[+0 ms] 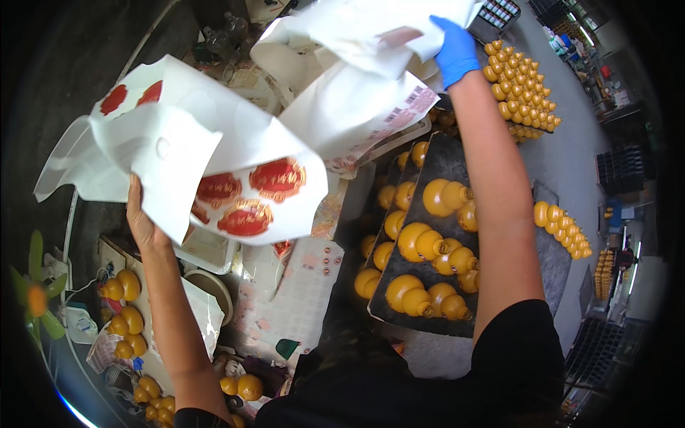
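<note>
My bare left hand grips the lower edge of a curled white decal sheet printed with red and gold oval labels. Its thumb lies on the near side, while the other fingers are mostly hidden behind the sheet. In a blue glove, my right hand holds the right edge of more white sheets, some with small reddish print along the border. Those sheets droop in folds at the top. Both arms are raised and spread apart over the worktable.
Yellow gourd-shaped bottles stand on a dark tray at my right. More bottles sit at the left, and larger groups stand on the floor at far right. A round tub and a green-bladed fan are at left.
</note>
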Demonstrator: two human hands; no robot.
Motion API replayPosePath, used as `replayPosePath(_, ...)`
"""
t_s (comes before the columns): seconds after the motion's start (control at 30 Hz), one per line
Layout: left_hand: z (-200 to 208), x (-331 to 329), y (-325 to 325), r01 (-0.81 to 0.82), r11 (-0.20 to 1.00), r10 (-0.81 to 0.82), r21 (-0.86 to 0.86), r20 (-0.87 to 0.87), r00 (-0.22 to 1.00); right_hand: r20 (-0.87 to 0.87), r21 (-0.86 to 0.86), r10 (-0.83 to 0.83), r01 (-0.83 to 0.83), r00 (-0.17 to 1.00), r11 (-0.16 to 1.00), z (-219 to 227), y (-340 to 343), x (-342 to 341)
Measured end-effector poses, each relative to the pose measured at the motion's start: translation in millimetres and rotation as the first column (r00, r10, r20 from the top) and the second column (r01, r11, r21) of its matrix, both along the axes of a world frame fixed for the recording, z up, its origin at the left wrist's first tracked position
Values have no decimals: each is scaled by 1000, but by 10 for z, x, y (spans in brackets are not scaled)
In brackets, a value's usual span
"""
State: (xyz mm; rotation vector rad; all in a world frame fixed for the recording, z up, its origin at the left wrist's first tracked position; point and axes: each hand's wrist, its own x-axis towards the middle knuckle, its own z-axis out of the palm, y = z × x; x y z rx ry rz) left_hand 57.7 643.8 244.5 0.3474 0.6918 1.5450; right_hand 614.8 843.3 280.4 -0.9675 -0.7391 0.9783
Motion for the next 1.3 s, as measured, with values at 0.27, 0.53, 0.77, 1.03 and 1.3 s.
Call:
replayPosePath(0.27,-349,957,757,-47,999,49,-16,136,990,108,202,281,-298,954,933,1283,-158,134)
replayPosePath(0.53,-1231,2401,1809,45,866,-383,-498,-603,700,294,351,272,-368,916,861,1723,-433,-86)
replayPosePath(0.77,-1728,1516,481,-83,996,-28,-36,-995,97,359,378,270,-404,894,833,1202,-191,-361)
replayPosePath(1.03,-2200,1402,-571,-63,794,-524,-605,-627,-577,285,135,268,-316,920,939,860,-668,-988)
replayPosePath(1.3,-2316,1592,-793,5,814,-475,-581,-670,-570,518,256,213,-387,829,886,658,-451,-686)
